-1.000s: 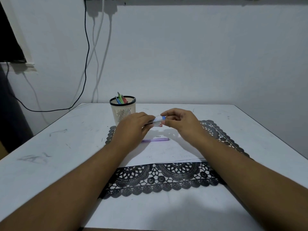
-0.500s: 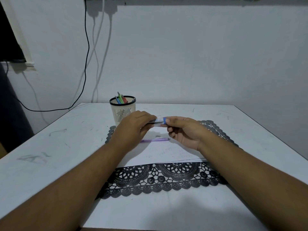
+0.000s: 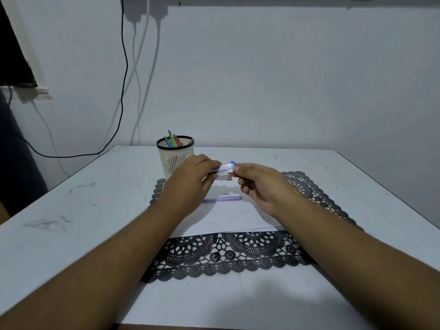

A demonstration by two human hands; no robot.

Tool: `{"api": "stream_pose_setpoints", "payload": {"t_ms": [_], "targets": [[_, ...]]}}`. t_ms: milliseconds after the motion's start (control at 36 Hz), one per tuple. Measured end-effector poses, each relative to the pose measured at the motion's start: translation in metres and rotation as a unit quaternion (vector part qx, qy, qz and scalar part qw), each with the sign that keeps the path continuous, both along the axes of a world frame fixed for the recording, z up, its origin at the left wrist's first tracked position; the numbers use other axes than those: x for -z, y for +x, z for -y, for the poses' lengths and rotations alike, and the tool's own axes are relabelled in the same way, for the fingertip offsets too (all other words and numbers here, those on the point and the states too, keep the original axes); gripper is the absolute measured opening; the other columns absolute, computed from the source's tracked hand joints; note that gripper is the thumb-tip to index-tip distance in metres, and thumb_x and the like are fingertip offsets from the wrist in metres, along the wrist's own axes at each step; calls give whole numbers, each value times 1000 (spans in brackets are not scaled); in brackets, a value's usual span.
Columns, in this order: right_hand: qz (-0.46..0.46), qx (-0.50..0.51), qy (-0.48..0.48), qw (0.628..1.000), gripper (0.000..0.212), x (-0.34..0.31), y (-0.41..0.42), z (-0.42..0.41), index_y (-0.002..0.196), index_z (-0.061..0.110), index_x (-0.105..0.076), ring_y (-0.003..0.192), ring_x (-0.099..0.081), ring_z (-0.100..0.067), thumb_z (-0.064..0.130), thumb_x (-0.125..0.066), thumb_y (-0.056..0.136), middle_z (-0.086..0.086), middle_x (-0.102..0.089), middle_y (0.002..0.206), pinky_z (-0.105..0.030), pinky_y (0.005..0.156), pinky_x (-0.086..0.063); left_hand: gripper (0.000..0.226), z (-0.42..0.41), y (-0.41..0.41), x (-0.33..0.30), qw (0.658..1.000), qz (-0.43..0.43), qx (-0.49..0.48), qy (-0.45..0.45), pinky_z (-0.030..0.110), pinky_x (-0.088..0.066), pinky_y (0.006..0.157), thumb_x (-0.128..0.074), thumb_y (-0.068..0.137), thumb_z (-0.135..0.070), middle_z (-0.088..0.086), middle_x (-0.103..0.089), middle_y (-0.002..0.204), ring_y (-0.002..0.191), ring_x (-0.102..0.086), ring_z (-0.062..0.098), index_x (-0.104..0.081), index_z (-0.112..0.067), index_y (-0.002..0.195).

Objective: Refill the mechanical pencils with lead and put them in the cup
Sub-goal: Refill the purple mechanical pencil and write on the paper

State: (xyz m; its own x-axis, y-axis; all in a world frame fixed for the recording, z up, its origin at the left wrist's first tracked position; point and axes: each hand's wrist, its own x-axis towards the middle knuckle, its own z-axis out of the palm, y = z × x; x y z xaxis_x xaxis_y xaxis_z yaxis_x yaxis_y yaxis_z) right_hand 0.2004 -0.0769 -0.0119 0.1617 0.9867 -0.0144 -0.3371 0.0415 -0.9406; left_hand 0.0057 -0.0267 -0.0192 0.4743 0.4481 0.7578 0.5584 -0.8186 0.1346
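A clear lead case with a blue cap is held level above the table, between both hands. My left hand grips its left end, and my right hand pinches the blue-capped right end with its palm turned partly up. Just below the case shows a second clear tube with a red end; whether my left hand holds it I cannot tell. A purple mechanical pencil lies on the white paper under my hands. The white slotted cup stands behind my left hand with several coloured pencils in it.
A black lace mat lies under the paper on the white table. A small pale piece rests on the paper above the purple pencil. Cables hang down the wall at the back left.
My right hand has turned from palm-down to palm partly up and shifted a little right, still at the blue-capped end. The left hand has hardly moved.
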Motion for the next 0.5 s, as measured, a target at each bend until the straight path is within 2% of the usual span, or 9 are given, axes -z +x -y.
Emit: {"api": "stream_pose_setpoints", "payload": {"t_ms": [111, 167, 222, 278, 417, 500], "targets": [[2, 25, -13, 1000, 3, 5, -2, -1, 93, 3, -76, 59, -57, -10, 2, -75, 91, -12, -78, 83, -20, 52, -46, 26, 4, 1, 0, 1000, 3, -18, -9, 33, -45, 84, -71, 95, -16, -1, -69, 106, 99, -57, 21, -72, -14, 121], [-17, 18, -31, 999, 3, 7, -4, -2, 95, 4, -75, 59, -56, -10, 2, -74, 93, -12, -78, 85, -21, 52, -45, 29, 7, 1, -2, 999, 21, -8, -37, 30, -44, 86, -70, 96, -20, -4, -69, 110, 101, -56, 15, -69, -18, 125], [-42, 8, -50, 998, 5, 8, -5, -2, 98, 4, -74, 57, -55, -9, 3, -72, 94, -12, -77, 86, -21, 51, -44, 30, 12, 2, -5, 994, 64, 4, -86, 19, -39, 81, -70, 96, -24, -9, -68, 112, 90, -53, 0, -67, -23, 126], [-66, -3, -64, 996, 7, 7, -7, -2, 101, 3, -74, 57, -54, -8, 3, -71, 95, -11, -77, 85, -20, 50, -44, 26, 15, 4, -6, 987, 106, 20, -123, 16, -37, 71, -72, 95, -25, -13, -68, 108, 78, -52, -3, -67, -25, 121], [-92, -23, -82, 992, 9, 8, -8, -3, 105, 2, -72, 55, -55, -6, 3, -68, 97, -9, -77, 83, -18, 51, -45, 18, 17, 4, -6, 975, 146, 49, -161, 31, -49, 68, -74, 93, -27, -11, -69, 97, 75, -57, 10, -67, -32, 109], [-104, -25, -87, 990, 10, 9, -9, -4, 107, 2, -72, 55, -55, -7, 3, -68, 98, -9, -76, 82, -18, 51, -45, 16, 18, 3, -6, 971, 153, 59, -175, 38, -51, 67, -75, 93, -28, -8, -70, 96, 73, -58, 13, -67, -32, 106]]}}
